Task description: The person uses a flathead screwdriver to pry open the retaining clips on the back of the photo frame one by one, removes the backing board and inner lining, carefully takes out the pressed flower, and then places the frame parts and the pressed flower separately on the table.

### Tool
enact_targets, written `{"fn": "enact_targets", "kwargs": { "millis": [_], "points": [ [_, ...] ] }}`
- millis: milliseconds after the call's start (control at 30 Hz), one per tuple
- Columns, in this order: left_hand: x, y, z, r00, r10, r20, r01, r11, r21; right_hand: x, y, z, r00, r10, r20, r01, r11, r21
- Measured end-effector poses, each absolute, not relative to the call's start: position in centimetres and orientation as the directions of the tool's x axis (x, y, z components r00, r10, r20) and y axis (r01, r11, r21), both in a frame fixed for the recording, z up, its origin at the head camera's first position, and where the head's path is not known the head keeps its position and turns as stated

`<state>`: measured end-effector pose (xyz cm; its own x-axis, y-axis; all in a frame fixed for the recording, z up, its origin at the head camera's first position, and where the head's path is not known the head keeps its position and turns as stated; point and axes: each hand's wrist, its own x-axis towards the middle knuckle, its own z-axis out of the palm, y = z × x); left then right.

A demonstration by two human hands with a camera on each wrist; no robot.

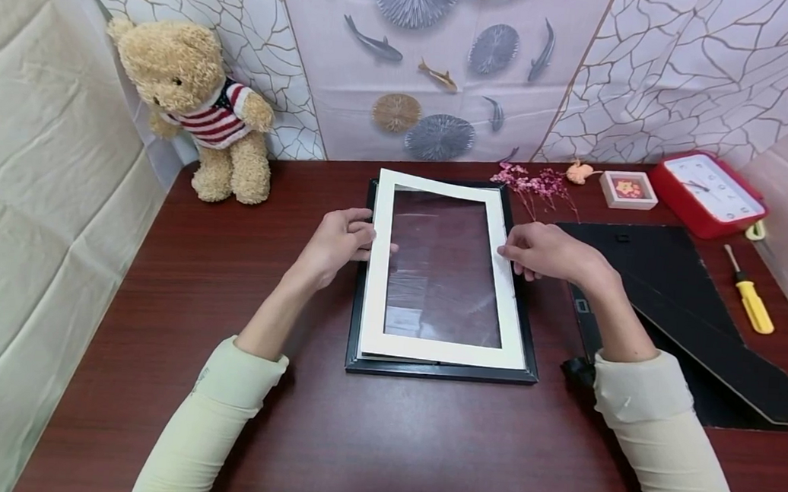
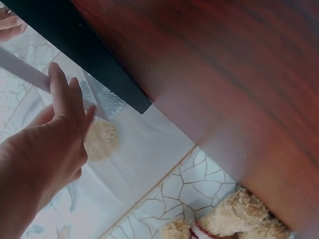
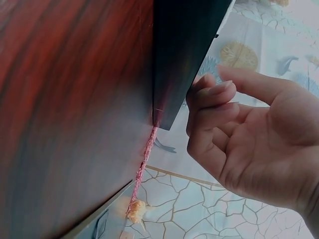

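A white picture mat [image 1: 441,350] with a clear pane [image 1: 443,272] in its window lies slightly askew over a black picture frame [image 1: 440,371], its far left corner lifted. My left hand [image 1: 335,242] grips the mat's left edge; one fingertip shows through the pane. At the right edge my right hand [image 1: 545,249] pinches the mat, its other fingers curled beside the frame. In the left wrist view, the left hand [image 2: 50,134] has its fingers at the pale edge above the frame's side [image 2: 99,59]. The right hand [image 3: 249,129] is close beside the frame [image 3: 182,59] in the right wrist view.
The black frame back [image 1: 661,257] with its stand [image 1: 723,353] lies on the right. Beyond are a yellow screwdriver [image 1: 753,305], red clock [image 1: 709,193], small pink box [image 1: 627,189] and pink dried flowers [image 1: 542,186]. A teddy bear [image 1: 197,110] stands back left.
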<state>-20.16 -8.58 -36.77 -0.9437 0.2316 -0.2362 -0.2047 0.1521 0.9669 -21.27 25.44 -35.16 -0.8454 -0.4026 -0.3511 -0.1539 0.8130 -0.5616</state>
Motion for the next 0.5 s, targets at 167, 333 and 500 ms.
{"fn": "enact_targets", "kwargs": {
  "millis": [167, 333, 500],
  "points": [
    [-20.58, -8.59, -36.88, -0.922, 0.268, -0.278, -0.258, 0.11, 0.96, -21.31, 25.68, -35.17, -0.85, -0.399, -0.345, -0.134, 0.796, -0.591],
    [-20.86, -9.0, -36.86, -0.918, 0.264, -0.297, -0.283, 0.09, 0.955, -21.25, 25.67, -35.15, -0.852, -0.402, -0.335, -0.116, 0.769, -0.628],
    [-20.89, -9.24, -36.83, -0.922, 0.264, -0.283, -0.284, 0.035, 0.958, -21.34, 25.76, -35.06, -0.847, -0.407, -0.343, -0.113, 0.767, -0.632]
  ]
}}
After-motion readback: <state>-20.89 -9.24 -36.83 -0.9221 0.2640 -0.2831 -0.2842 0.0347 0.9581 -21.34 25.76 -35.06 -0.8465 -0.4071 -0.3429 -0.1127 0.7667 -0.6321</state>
